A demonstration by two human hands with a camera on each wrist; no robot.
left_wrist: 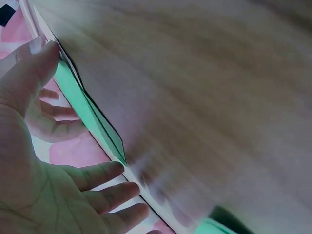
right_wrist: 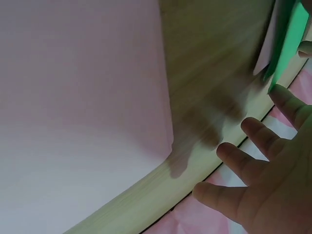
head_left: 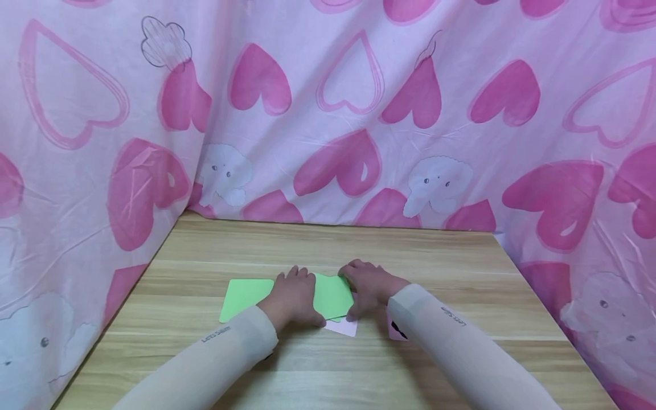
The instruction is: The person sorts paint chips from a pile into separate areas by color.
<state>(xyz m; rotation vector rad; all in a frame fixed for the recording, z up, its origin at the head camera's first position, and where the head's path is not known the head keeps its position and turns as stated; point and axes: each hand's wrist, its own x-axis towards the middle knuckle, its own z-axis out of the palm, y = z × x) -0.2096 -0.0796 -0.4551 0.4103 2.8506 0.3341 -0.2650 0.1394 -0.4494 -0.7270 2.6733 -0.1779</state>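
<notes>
Green paper [head_left: 287, 296] flat at table [head_left: 461, 262] centre, near edge. Left hand [head_left: 293, 296] pressing on its middle, fingers straight; right hand [head_left: 370, 287] holding right edge, grip unclear. Pink sheet [head_left: 344, 327] mostly hidden underneath.

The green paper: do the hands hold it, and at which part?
Both hands press on the green paper: left hand on its middle, right hand at its right edge. Neither lifts it.

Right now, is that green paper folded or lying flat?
Partly folded: the green paper lies flat at one end, while both hands press a doubled layer at the other.
</notes>
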